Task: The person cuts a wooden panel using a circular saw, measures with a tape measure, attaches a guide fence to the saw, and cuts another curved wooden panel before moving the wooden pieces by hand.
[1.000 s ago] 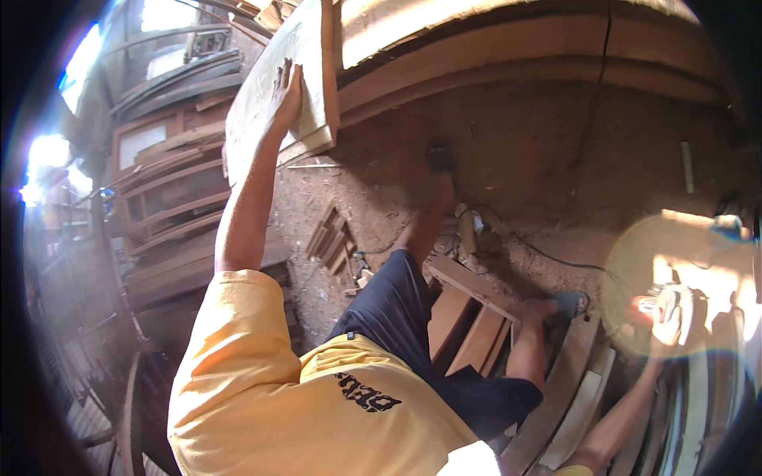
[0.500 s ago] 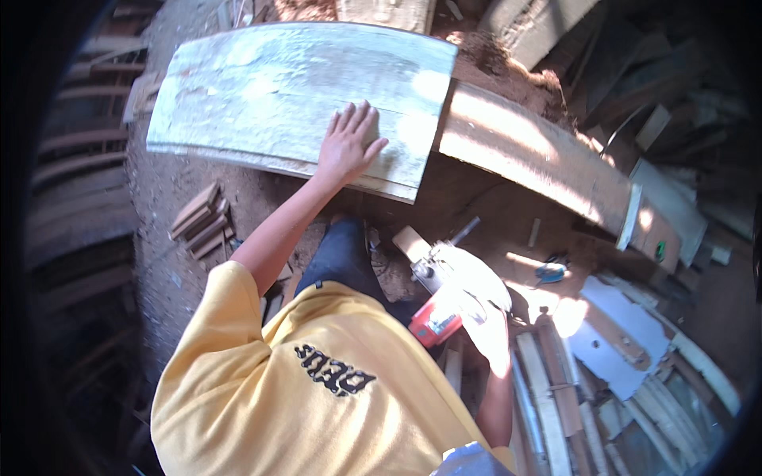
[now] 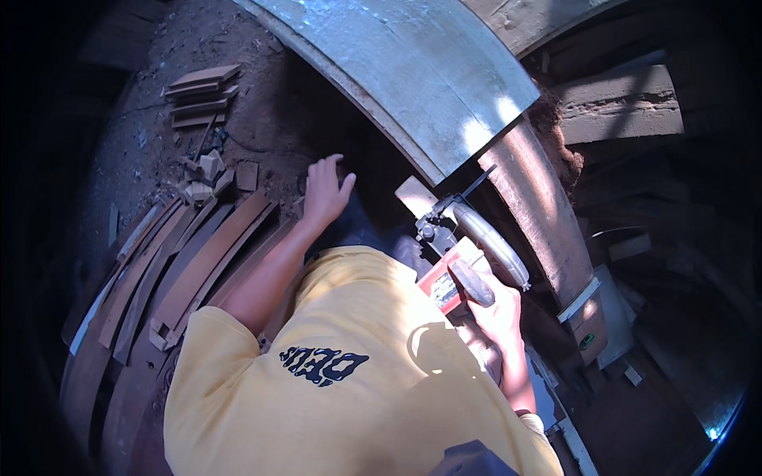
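A circular saw [image 3: 444, 279] with a red body, dark handle and round metal guard is held at my right side. My right hand [image 3: 500, 311] is closed around its handle. My left hand [image 3: 324, 192] hangs in the air in front of my body, fingers stretched out and nothing in it. Ahead lies a wide, pale wooden slab [image 3: 413, 75], its near corner just beyond the saw. The slab rests across a long plank [image 3: 544, 210] that runs toward the right. Sunlight falls on the slab's right end.
Several long wood strips [image 3: 178, 293] lie at my left, with offcuts [image 3: 202, 178] beyond them. A small stack of short boards [image 3: 204, 95] sits on the dirt floor [image 3: 262, 59]. At the back right is a thick cracked timber [image 3: 619, 107]. A small green object [image 3: 586, 342] lies at the plank's near end.
My left hand has come off the slab and drawn back toward me. My right hand still holds the saw. The view has turned, so the slab now appears farther right and higher.
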Demonstrator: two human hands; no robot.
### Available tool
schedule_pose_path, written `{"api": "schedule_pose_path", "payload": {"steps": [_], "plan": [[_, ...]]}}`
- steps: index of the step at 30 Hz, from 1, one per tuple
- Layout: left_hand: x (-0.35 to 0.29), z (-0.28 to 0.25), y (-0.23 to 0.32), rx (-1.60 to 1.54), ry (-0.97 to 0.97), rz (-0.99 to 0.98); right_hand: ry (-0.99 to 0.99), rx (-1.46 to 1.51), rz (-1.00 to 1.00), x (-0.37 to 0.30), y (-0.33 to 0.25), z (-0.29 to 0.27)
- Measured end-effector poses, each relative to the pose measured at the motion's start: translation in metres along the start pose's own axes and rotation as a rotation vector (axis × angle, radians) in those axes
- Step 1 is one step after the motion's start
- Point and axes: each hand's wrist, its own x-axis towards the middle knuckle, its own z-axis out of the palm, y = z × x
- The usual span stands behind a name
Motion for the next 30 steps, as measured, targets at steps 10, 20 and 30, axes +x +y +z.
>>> {"api": "schedule_pose_path", "payload": {"steps": [10, 20, 30], "plan": [[-0.076, 0.107, 0.053, -1.030, -0.421, -0.255, 0.034, 0.125, -0.088, 0.032, 0.026, 0.024], [-0.067, 0.129, 0.038, -0.880, -0.212, -0.107, 0.022, 0.168, -0.160, 0.039, 0.025, 0.044], [-0.058, 0.125, 0.038, -0.928, -0.133, -0.158, -0.007, 0.142, -0.187, 0.054, 0.025, 0.049]]}}
